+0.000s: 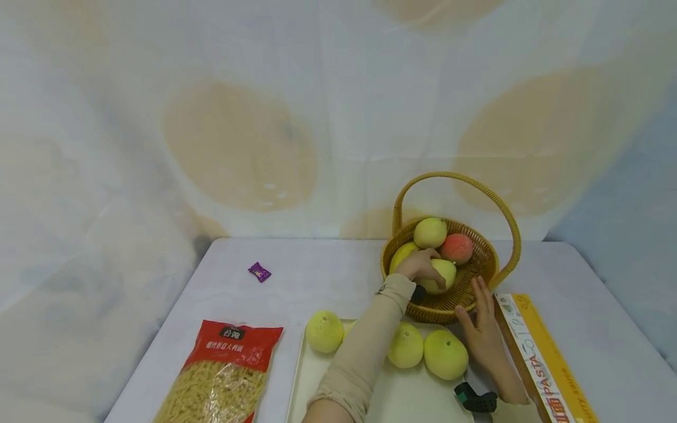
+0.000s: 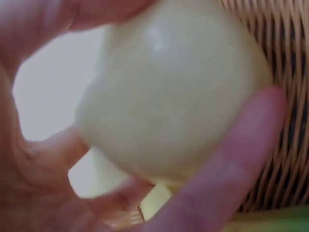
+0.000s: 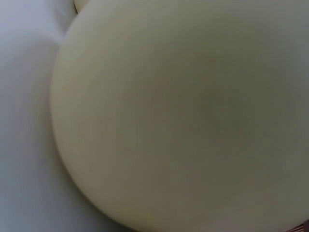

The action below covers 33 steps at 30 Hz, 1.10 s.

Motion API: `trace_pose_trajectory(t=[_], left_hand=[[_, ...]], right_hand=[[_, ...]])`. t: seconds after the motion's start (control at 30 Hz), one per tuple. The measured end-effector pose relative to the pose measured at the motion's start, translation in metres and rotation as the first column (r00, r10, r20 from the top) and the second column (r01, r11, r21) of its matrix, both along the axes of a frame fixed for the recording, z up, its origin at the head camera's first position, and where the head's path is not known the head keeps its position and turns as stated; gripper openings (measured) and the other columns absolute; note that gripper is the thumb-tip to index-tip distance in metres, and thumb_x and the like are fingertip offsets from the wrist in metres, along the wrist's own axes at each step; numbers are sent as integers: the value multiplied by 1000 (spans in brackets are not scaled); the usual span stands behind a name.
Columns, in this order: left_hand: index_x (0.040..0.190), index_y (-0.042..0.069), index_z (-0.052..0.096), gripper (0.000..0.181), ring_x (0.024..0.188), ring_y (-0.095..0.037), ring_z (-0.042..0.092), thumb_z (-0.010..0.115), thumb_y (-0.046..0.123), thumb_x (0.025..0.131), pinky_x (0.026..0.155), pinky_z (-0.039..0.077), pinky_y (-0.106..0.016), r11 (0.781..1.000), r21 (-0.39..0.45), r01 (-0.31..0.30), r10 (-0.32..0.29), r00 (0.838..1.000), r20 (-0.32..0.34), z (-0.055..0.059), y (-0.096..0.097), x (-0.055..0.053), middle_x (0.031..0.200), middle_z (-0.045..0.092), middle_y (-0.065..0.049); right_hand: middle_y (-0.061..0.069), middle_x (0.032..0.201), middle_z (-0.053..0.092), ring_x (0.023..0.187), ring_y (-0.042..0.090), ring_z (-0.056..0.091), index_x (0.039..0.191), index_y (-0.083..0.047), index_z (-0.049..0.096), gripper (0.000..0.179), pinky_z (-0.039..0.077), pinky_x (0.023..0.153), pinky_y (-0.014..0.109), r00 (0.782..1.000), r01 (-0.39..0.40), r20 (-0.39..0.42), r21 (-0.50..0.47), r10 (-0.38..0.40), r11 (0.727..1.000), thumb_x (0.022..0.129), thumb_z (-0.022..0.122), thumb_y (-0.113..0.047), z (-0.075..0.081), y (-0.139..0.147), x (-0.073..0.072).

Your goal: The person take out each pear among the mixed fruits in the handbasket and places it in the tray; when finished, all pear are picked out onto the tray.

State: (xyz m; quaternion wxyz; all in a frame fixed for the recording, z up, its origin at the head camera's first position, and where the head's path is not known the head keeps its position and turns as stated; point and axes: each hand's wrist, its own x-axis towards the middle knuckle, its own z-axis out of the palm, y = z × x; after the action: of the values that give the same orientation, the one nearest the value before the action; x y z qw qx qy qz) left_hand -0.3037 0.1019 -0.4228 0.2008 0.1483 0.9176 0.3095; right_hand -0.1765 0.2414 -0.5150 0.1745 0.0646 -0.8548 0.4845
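Note:
Inside a wicker basket (image 1: pixel 433 316) with a tall handle, my left hand (image 1: pixel 420 265) grips a pale yellow-green round fruit (image 1: pixel 443 276), which looks like a pear. In the left wrist view, thumb and fingers curl round this pale fruit (image 2: pixel 178 92) against the basket weave (image 2: pixel 289 159). Another pale green fruit (image 1: pixel 430 232), a red peach-like fruit (image 1: pixel 457 248) and a yellow fruit (image 1: pixel 402 256) lie beside it. My right hand (image 1: pixel 483 335) rests its extended fingers at the basket's front right rim. A large pale fruit (image 3: pixel 183 116) fills the right wrist view, hiding that hand.
Several yellow-green fruits (image 1: pixel 446 354) sit along the far edge of a white tray (image 1: pixel 418 399), in front of the basket. A pasta bag (image 1: pixel 227 370) lies left, a purple-wrapped candy (image 1: pixel 260 272) behind it. A long pasta box (image 1: pixel 545 364) lies right of my right hand.

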Motion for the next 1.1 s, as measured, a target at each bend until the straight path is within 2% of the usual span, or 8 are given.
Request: trace_pose_trajectory(t=[0.1, 0.27, 0.5, 0.7, 0.77, 0.83, 0.97, 1.1], left_hand=[[134, 17, 53, 65, 88, -17, 62, 81, 20, 76, 68, 54, -28, 989, 149, -8, 2, 999, 39, 3, -5, 0, 123, 61, -8], [143, 14, 45, 75, 74, -20, 65, 80, 13, 77, 60, 58, -34, 919, 392, -37, -3, 995, 101, 11, -13, -1, 126, 58, -14], [138, 18, 45, 74, 74, -18, 66, 82, 9, 75, 63, 60, -39, 837, 545, -39, 1, 998, 69, 15, -22, 2, 128, 52, -14], [135, 22, 47, 72, 76, -20, 66, 82, 5, 74, 57, 59, -33, 775, 631, -50, 40, 999, 29, 28, -35, 18, 131, 45, -11], [135, 25, 48, 73, 85, -18, 63, 83, 8, 74, 60, 59, -31, 774, 632, -39, 62, 998, -13, 33, -41, 27, 132, 44, -8], [136, 27, 47, 73, 96, -15, 58, 84, 14, 74, 68, 57, -28, 791, 612, 3, 74, 992, -100, 37, -47, 38, 132, 44, -6], [137, 28, 47, 75, 108, -10, 47, 86, 23, 72, 81, 47, -23, 826, 554, 107, 53, 963, -265, 39, -62, 62, 129, 48, -1], [135, 26, 48, 73, 110, -6, 47, 86, 21, 72, 88, 45, -21, 814, 547, 198, -18, 948, -316, 34, -75, 85, 128, 51, 3]], right_hand=[[22, 161, 2, 142, 55, 8, 157, -19, 6, 71, 17, 100, 79, 1000, 1, 6, 6, -1, 1000, 101, 49, -16, 0, 0, -2], [22, 161, 1, 143, 54, 6, 157, -20, 5, 71, 14, 101, 79, 1000, -5, 2, 2, 5, 1000, 101, 49, -17, 1, 1, -7], [23, 161, 1, 143, 55, 5, 157, -20, 4, 71, 13, 102, 79, 1000, -4, 2, 2, 4, 1000, 102, 48, -17, 1, 1, -12], [23, 161, 2, 142, 55, 6, 158, -18, 5, 71, 13, 103, 77, 1000, 0, -11, 10, 0, 1000, 102, 49, -16, 0, 1, -14], [23, 161, 2, 142, 56, 7, 157, -17, 5, 71, 13, 103, 77, 1000, 0, -19, 13, 1, 1000, 101, 49, -15, 0, 1, -15], [24, 161, 2, 142, 56, 7, 157, -17, 6, 71, 13, 103, 77, 1000, -2, -23, 11, 2, 1000, 101, 49, -15, 0, 1, -16], [24, 161, 2, 142, 55, 7, 158, -19, 5, 71, 14, 102, 78, 1000, -8, -20, 15, 9, 1000, 101, 49, -16, 2, 0, -16], [26, 160, 3, 143, 53, 5, 157, -16, 6, 70, 13, 102, 78, 998, -22, -65, 29, 24, 999, 101, 47, -13, 2, 1, -18]])
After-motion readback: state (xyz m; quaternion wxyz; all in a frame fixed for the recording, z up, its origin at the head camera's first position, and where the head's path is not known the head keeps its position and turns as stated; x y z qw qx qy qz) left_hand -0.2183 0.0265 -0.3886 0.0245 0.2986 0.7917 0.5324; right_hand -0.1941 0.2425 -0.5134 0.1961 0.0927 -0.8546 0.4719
